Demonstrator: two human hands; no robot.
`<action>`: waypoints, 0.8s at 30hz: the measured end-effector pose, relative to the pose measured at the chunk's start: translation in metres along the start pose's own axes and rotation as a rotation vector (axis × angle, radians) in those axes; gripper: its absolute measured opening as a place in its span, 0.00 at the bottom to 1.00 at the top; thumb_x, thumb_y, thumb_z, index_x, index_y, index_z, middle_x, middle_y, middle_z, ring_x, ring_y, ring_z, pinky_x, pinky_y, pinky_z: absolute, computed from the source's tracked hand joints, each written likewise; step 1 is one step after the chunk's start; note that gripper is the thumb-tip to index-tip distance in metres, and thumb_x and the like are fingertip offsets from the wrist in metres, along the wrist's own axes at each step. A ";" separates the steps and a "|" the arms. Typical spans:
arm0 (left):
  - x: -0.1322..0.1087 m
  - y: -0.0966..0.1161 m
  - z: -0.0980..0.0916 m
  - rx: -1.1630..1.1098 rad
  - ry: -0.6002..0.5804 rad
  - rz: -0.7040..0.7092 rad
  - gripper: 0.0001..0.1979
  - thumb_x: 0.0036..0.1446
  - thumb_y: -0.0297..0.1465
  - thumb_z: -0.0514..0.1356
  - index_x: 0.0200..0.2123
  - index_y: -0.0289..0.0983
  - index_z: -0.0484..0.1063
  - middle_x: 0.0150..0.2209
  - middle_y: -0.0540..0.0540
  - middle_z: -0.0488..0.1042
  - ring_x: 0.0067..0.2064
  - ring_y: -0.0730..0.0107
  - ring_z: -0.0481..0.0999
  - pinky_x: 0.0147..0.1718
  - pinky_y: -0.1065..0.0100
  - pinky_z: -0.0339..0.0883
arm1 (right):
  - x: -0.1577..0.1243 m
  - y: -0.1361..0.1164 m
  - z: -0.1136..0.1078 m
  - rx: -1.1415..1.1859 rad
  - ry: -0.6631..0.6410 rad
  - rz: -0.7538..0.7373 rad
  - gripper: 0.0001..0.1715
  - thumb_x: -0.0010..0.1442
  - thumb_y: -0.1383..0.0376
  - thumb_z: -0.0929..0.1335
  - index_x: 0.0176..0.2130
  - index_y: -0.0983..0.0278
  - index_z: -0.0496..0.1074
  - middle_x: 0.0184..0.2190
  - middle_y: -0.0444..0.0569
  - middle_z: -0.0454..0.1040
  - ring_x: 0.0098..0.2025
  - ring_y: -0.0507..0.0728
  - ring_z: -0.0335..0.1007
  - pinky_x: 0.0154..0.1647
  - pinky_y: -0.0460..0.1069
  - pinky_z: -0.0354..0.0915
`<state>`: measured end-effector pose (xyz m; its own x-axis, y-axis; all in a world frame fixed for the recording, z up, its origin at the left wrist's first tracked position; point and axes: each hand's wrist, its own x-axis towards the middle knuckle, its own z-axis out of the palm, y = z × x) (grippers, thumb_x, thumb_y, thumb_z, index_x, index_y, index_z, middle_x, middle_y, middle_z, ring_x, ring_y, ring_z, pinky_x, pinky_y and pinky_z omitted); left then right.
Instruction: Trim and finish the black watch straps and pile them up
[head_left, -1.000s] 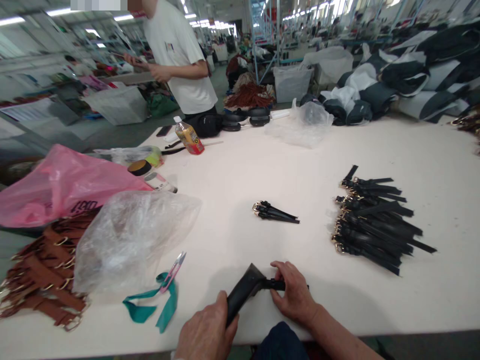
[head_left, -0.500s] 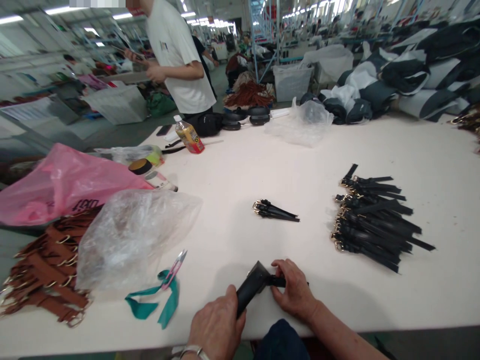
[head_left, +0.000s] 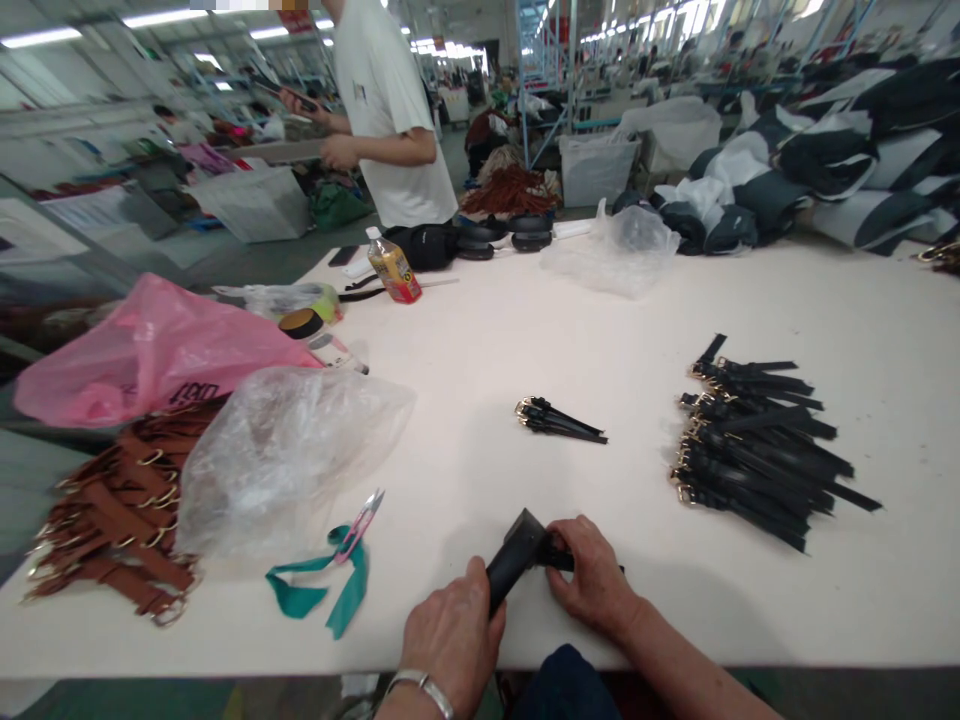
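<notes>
My left hand point(head_left: 454, 630), with a bracelet at the wrist, is closed round a thick black bar-like piece point(head_left: 516, 562) with a broader, squared far end. I cannot make out its kind. My right hand point(head_left: 592, 575) pinches a short black strap point(head_left: 559, 557) against that far end; fingers hide most of the strap. Both hands are low over the table's near edge. Beyond them lies a small bundle of black buckle straps point(head_left: 561, 420) with gold buckles. A larger pile of black buckle straps point(head_left: 765, 445) is to the right.
On the white table point(head_left: 480, 350), pink-handled thread snips point(head_left: 360, 527) rest on a teal ribbon point(head_left: 349, 595). Brown straps point(head_left: 127, 520), clear plastic point(head_left: 285, 460) and a pink bag point(head_left: 165, 350) lie left. A drink bottle point(head_left: 394, 265) stands farther back. A person point(head_left: 397, 120) stands beyond the table.
The view has turned slightly left, so the table's things appear farther right. Both hands keep their hold on the black pieces, with only slight movement between them.
</notes>
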<state>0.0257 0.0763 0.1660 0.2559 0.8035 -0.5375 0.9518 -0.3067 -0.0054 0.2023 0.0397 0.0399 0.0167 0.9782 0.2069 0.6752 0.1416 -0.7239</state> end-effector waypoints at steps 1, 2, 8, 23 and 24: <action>0.003 -0.001 0.000 -0.009 0.013 -0.002 0.20 0.54 0.35 0.47 0.50 0.35 0.60 0.38 0.40 0.76 0.39 0.56 0.75 0.37 0.59 0.66 | 0.000 0.000 0.001 -0.006 0.008 0.008 0.23 0.44 0.70 0.65 0.43 0.64 0.64 0.31 0.47 0.67 0.35 0.57 0.61 0.48 0.57 0.55; 0.005 -0.004 0.000 -0.012 0.021 -0.009 0.21 0.54 0.36 0.47 0.50 0.34 0.60 0.38 0.40 0.76 0.40 0.55 0.74 0.37 0.59 0.65 | 0.001 -0.001 0.001 -0.014 0.012 0.018 0.22 0.44 0.70 0.65 0.43 0.64 0.64 0.31 0.47 0.67 0.35 0.57 0.61 0.47 0.57 0.55; -0.003 -0.045 0.000 -0.060 0.054 -0.118 0.22 0.56 0.40 0.45 0.49 0.35 0.60 0.36 0.39 0.75 0.40 0.55 0.74 0.35 0.61 0.64 | 0.006 -0.010 -0.005 -0.051 -0.016 0.070 0.09 0.47 0.73 0.65 0.30 0.62 0.68 0.27 0.47 0.66 0.35 0.57 0.60 0.37 0.51 0.59; -0.037 -0.052 0.008 -0.084 -0.048 -0.115 0.20 0.56 0.38 0.46 0.50 0.36 0.59 0.39 0.40 0.76 0.42 0.58 0.74 0.38 0.62 0.64 | -0.012 -0.014 -0.009 -0.090 -0.044 -0.138 0.11 0.50 0.70 0.64 0.37 0.63 0.68 0.40 0.51 0.68 0.42 0.59 0.61 0.43 0.56 0.58; -0.038 -0.053 0.011 -0.081 -0.054 -0.098 0.21 0.56 0.38 0.46 0.51 0.36 0.59 0.40 0.40 0.76 0.43 0.57 0.74 0.39 0.61 0.64 | -0.013 -0.015 -0.009 -0.083 -0.044 -0.134 0.11 0.51 0.69 0.65 0.37 0.62 0.68 0.40 0.51 0.68 0.42 0.60 0.61 0.43 0.56 0.58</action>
<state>-0.0359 0.0562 0.1778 0.1537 0.7983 -0.5823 0.9829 -0.1842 0.0069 0.1983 0.0232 0.0537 -0.1082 0.9575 0.2675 0.7280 0.2596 -0.6346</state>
